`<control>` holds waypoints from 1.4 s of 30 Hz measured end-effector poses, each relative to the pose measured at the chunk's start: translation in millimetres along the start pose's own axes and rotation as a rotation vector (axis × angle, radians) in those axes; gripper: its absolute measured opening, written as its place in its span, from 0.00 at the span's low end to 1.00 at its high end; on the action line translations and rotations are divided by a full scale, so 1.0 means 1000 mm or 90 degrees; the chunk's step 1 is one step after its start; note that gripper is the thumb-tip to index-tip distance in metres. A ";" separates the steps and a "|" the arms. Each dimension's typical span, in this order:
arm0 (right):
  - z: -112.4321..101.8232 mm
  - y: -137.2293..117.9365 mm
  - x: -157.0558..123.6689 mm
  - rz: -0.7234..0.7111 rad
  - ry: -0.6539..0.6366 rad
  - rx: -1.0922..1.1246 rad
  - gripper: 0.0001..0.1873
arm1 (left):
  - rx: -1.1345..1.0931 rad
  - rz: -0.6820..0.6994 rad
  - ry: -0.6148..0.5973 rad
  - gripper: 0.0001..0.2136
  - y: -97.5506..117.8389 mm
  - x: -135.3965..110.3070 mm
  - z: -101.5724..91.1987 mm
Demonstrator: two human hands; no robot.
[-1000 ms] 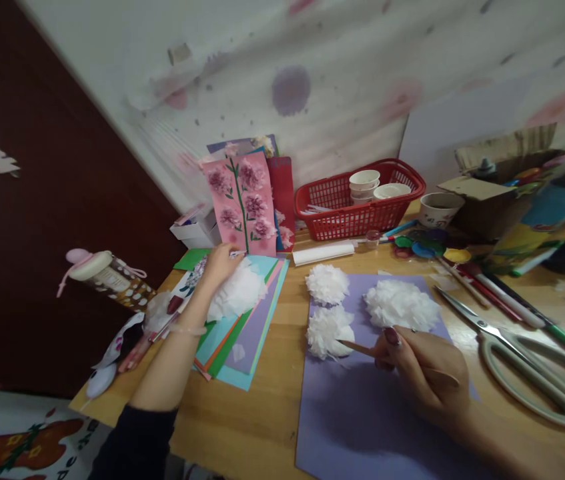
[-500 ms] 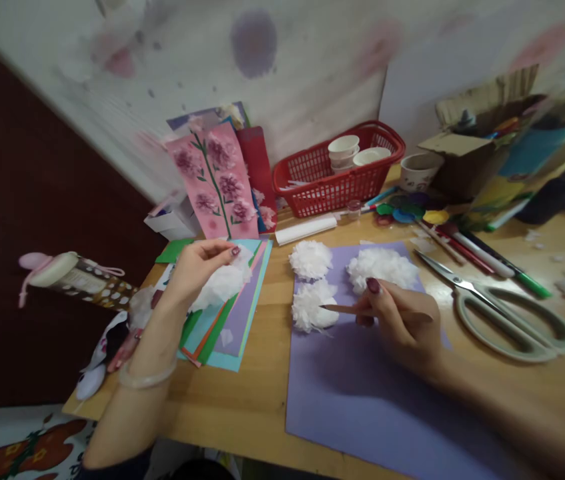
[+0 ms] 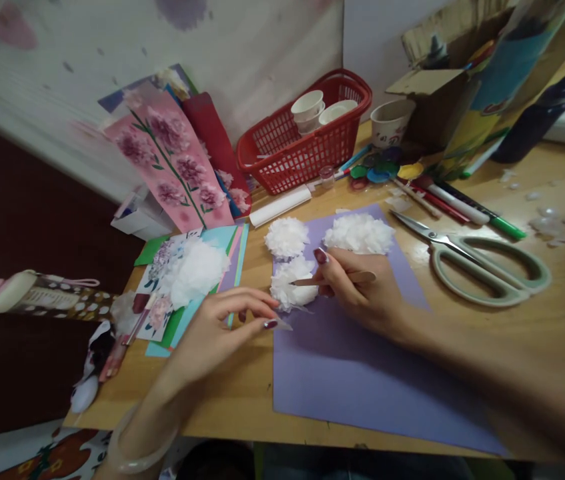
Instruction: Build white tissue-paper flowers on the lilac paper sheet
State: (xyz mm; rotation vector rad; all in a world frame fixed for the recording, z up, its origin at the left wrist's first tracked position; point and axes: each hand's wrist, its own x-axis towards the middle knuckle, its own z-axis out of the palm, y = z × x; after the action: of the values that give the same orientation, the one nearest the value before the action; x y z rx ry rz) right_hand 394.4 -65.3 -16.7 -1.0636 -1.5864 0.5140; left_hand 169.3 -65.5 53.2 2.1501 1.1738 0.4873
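Note:
My left hand (image 3: 235, 323) pinches a small piece of white tissue paper (image 3: 283, 325) between thumb and finger, just left of the purple sheet (image 3: 342, 373). A thin wooden stick with a dark pointed tip (image 3: 307, 282) is held in my right hand (image 3: 362, 283). Its tip touches or hovers over a ruffled white paper flower (image 3: 289, 293). Behind that flower sits another white flower (image 3: 287, 238), and a wider white ruffled cluster (image 3: 359, 233) lies at the sheet's back right. A loose pile of white tissue (image 3: 197, 270) rests on coloured papers at the left.
Large scissors (image 3: 482, 260) lie right of the purple sheet, with brushes and markers (image 3: 492, 220) behind. A red basket (image 3: 307, 157) holding white cups stands at the back. A pink flower picture (image 3: 172, 160) leans against the wall; a patterned bottle (image 3: 57, 295) lies at the left.
My left hand has moved right, from above the tissue pile to beside the front flower, carrying a small tissue piece. My right hand keeps the stick at that flower. The view has shifted.

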 end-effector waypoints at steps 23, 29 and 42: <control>-0.008 -0.005 0.002 -0.008 0.064 0.042 0.24 | 0.240 0.133 -0.037 0.05 -0.009 0.002 0.019; -0.004 -0.002 0.001 -0.050 0.009 0.057 0.23 | 0.219 0.096 -0.025 0.06 -0.008 0.004 0.016; 0.003 0.001 0.003 0.068 -0.018 0.104 0.24 | 0.107 0.018 0.041 0.06 -0.008 0.012 0.029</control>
State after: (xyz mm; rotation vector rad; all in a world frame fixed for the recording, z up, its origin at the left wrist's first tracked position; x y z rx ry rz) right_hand 392.3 -61.9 -17.2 -1.0238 -1.4910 0.7208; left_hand 187.9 -62.5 27.2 2.3120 1.2612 0.4896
